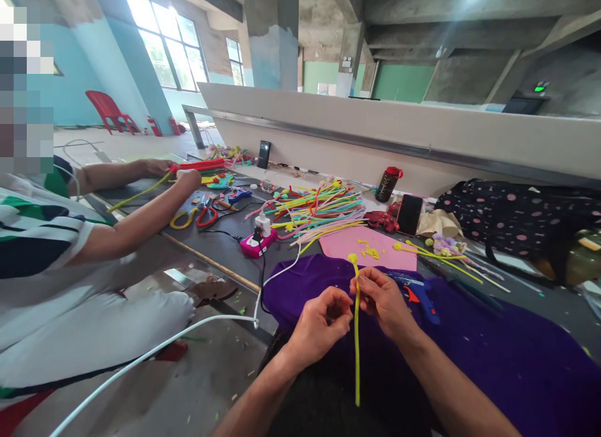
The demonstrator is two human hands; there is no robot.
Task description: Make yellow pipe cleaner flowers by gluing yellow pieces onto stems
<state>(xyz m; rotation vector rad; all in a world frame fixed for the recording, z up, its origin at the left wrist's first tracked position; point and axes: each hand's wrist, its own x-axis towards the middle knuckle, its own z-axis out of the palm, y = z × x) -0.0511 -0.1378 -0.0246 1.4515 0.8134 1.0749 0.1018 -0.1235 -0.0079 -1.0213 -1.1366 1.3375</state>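
A yellow-green pipe cleaner (357, 355) hangs upright, topped by a small yellow bud (353, 259). My right hand (384, 298) pinches it just below the bud. On its left side, my left hand (323, 321) has its fingers curled together close to the stem; what they hold, if anything, is hidden. Under both hands lies a purple cloth (300, 283). A blue glue gun (425, 299) rests on it beside my right hand. Beyond the bud, yellow pieces (370, 252) lie on a pink sheet (334, 243).
A pile of coloured pipe cleaners (323, 205) lies behind a pink power strip (258, 243). A white cable (188, 329) crosses at left. Scissors (206, 216) lie near a co-worker's arms (136, 227). Phone (409, 214), bottle (387, 185) and dotted bag (521, 215) stand behind.
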